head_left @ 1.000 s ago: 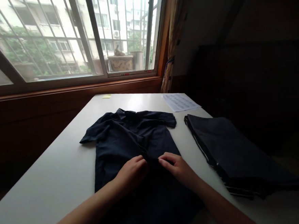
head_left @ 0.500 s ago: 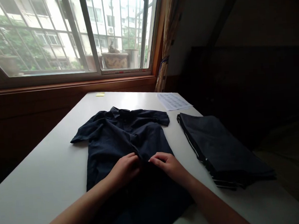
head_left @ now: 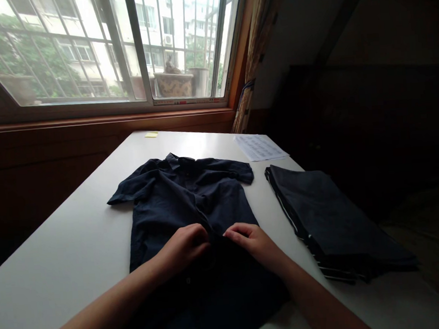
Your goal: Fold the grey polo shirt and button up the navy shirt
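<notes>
A dark navy short-sleeved shirt [head_left: 166,208] lies front up on the white table, its collar pointing toward the window. Around the middle of its front opening, both of my hands pinch the cloth. My left hand [head_left: 190,241] is closed on the left side of the opening, fingers curled under and partly hidden. Thumb and forefinger of my right hand [head_left: 247,237] press together on the shirt's edge, a short gap away. A small pale button shows below my left hand. The lower part of the shirt is in deep shadow.
Right of the shirt lies a stack of folded dark cloth [head_left: 328,212]. Printed paper sheets [head_left: 259,146] rest at the white table's [head_left: 75,245] far right corner, and a yellow sticky note [head_left: 151,134] at its far left. Beyond stands a barred window [head_left: 95,53] with a tied curtain [head_left: 249,77].
The view has shifted slightly, so the scene sits a little further right. Both hands stay at the shirt's front opening; a button has come into sight below my left hand.
</notes>
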Demonstrator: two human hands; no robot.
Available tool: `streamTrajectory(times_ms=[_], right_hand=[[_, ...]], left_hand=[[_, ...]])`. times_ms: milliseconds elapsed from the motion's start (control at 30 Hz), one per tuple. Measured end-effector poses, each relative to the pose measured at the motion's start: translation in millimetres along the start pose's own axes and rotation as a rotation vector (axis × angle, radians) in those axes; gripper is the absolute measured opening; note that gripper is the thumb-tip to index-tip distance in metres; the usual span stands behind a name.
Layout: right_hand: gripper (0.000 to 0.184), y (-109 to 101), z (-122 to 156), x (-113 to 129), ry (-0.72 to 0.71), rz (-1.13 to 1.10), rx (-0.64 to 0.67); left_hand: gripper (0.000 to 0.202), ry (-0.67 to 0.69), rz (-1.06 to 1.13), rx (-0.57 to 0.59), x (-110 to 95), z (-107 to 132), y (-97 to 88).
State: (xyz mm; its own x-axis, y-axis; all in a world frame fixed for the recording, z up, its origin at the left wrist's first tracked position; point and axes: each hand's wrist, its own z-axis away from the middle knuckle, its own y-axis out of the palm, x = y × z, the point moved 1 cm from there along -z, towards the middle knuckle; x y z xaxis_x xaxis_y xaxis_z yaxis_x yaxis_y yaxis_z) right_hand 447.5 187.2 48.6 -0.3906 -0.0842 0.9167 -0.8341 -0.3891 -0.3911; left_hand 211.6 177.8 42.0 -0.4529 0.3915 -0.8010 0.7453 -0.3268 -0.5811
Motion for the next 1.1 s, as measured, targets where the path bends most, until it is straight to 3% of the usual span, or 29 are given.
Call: streamTrajectory(times_ms=[233,467,1100], right_hand=[[0.035,1.3,1.3,2.4,-0.006,-0.004,0.019],[0.029,7.0,1.5,7.7,-0.069,0.024,0.053],[0.017,11.9,1.2,5.8,-0.143,0.12,0.076]], left_hand=[[0.009,-0.036,0.092,0.039,-5.9,1.6,3.6],[0.034,-0.26,0.478,0.113,-7.1,2.8,13.5],[0.037,-0.4,0.529,0.113,-7.4,0.4,15.0]])
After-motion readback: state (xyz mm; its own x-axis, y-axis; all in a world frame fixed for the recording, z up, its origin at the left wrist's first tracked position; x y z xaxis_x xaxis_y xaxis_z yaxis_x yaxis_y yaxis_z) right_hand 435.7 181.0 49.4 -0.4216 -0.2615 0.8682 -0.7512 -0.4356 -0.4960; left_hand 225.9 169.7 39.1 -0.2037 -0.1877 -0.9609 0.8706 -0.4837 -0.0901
